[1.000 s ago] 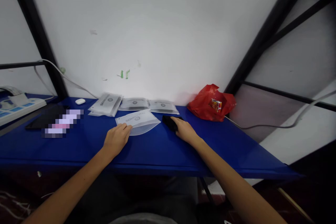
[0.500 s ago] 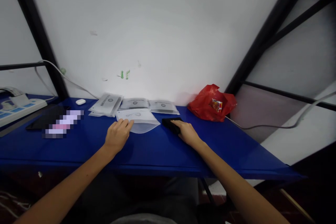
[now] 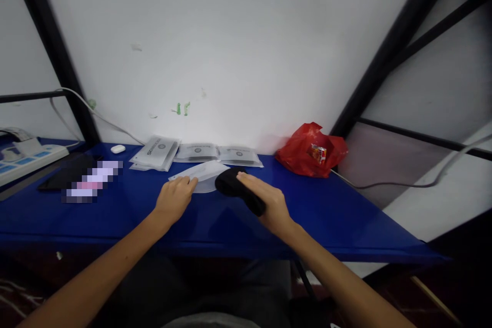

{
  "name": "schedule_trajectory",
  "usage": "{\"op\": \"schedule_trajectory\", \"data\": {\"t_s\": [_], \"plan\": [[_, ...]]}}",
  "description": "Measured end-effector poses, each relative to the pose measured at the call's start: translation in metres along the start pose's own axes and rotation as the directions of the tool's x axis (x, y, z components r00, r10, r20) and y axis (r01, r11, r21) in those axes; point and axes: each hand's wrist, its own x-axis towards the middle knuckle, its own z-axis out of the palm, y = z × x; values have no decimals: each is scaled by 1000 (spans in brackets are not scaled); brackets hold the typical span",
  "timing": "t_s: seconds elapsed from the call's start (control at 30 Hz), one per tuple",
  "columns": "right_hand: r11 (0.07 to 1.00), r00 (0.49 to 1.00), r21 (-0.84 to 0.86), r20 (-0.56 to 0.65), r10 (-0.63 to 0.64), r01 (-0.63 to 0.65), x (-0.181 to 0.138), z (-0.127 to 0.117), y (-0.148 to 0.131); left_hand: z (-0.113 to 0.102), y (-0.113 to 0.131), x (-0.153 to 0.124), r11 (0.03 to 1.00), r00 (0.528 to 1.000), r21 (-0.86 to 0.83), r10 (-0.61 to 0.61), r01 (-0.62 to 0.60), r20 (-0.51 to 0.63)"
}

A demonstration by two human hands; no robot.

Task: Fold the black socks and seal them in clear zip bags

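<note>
My left hand (image 3: 175, 197) pinches the left front edge of a frosted plastic bag (image 3: 205, 170), whose open mouth faces toward me. A folded black cloth item (image 3: 240, 189), rounded at its far end, is gripped in my right hand (image 3: 272, 204), with the thumb side hidden. The cloth is tilted, lifted off the table, and its rounded end is right at the bag's mouth on the right; I cannot tell whether it touches. Behind the open bag lie filled frosted bags with printed lettering: a stack (image 3: 157, 152) at left, one in the middle (image 3: 198, 152) and another (image 3: 240, 156) at right.
A red plastic bag (image 3: 300, 154) with a small wrapped packet stands at the back right of the blue table (image 3: 154, 230). To the left are a white earbud case (image 3: 118, 149), a dark tablet or phone (image 3: 57, 179) and a power strip (image 3: 34, 161). Black posts frame the sides.
My right hand has picked the black cloth up off the table and moved it left to the bag's mouth, tilting it. My left hand stays nearly still on the bag.
</note>
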Motion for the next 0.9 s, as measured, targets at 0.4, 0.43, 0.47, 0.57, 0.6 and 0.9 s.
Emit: {"op": "schedule_trajectory", "data": {"t_s": [0.4,0.43,0.47,0.57,0.6,0.9], "plan": [[991,942,-94,329,-64,100,-7,44,7,-14,4,-2,970,1000,-243,22,-26,-19],[993,944,-96,329,-33,68,-7,46,8,-13,5,-2,968,999,-251,23,-28,-23],[995,948,-93,320,0,31,-7,47,8,-12,6,-2,966,999,-255,23,-29,-25],[994,963,-55,246,108,-97,-6,51,9,-7,10,-2,964,999,-263,38,-42,-20],[989,966,-41,214,148,-142,-6,52,9,-5,11,-3,961,999,-271,47,-50,-17],[991,933,-123,348,93,-53,-8,57,0,3,5,1,862,990,-497,33,-97,-135]]}}
